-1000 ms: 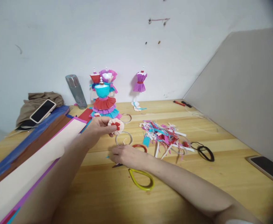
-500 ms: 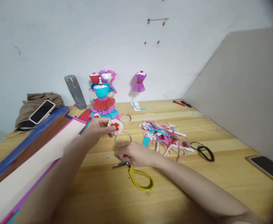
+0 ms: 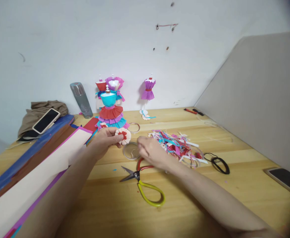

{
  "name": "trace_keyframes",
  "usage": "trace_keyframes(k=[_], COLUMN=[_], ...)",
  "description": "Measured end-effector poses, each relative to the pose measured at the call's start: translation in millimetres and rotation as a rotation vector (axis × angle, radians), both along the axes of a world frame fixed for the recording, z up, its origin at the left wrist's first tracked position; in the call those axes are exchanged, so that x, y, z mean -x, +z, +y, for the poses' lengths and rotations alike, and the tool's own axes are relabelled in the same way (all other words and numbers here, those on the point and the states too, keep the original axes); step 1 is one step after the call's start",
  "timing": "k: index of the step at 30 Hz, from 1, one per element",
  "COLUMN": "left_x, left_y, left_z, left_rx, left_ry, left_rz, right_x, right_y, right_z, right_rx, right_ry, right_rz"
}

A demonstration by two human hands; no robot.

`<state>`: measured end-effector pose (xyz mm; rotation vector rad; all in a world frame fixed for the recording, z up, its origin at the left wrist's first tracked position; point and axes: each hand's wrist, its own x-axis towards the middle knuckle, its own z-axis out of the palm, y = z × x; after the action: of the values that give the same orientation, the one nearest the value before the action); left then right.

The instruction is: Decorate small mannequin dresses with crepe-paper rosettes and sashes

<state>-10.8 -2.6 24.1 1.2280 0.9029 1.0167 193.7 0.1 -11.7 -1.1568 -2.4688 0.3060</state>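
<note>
A pale pink pleated paper rosette with a red flower-shaped middle is pinched between the thumb and fingers of my left hand. My right hand hovers to the right of it, its fingers pressed together; whatever they may hold is hidden. Beneath my right hand lie scissors with one red and one yellow handle, blades apart. A ring of clear tape rests on the table between my hands. Just behind my left hand stands a small dress form in a tiered paper dress.
Coloured paper scraps are heaped right of my right hand. Paper sheets lie under my left arm. Along the back are a bottle and a purple-dressed form. Phones lie at both sides, a black cord at right.
My right hand has moved up and right, off the scissors, uncovering their red handle. My left hand still holds the rosette in nearly the same place.
</note>
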Motion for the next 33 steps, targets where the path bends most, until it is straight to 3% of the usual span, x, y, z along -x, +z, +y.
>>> trace_keyframes(k=[4, 6, 8, 11, 14, 18, 22, 25, 33], left_x=[1, 1, 0, -2, -5, -6, -9, -12, -14], left_y=[-4.3, -6.4, -7.8, -8.7, -9.6, -11.8, -10.4, -7.2, -15.4], left_z=[2, 3, 3, 2, 1, 3, 1, -1, 1], left_rx=[0.05, 0.07, 0.082, 0.076, 0.044, 0.0, 0.014, 0.031, 0.009], left_ry=[0.028, 0.046, 0.069, 0.114, 0.119, 0.132, 0.127, 0.115, 0.083], left_rz=[-0.058, -0.078, -0.089, -0.084, -0.048, -0.024, -0.031, -0.045, -0.052], right_x=[-39, -59, -73, -81, -71, -45, -17, -3, 9], right_y=[26.5, 33.8, 36.8, 39.0, 43.8, 46.1, 35.7, 30.5, 27.0], right_z=[24, 32, 37, 38, 31, 19, 19, 24, 23], right_rx=[-0.08, -0.037, 0.048, -0.047, -0.002, 0.159, 0.361, 0.446, 0.597], right_ry=[-0.201, -0.276, -0.246, -0.249, -0.281, -0.049, 0.152, 0.227, 0.187], right_rz=[-0.075, -0.192, -0.302, -0.289, -0.161, 0.24, 0.565, 0.585, 0.657])
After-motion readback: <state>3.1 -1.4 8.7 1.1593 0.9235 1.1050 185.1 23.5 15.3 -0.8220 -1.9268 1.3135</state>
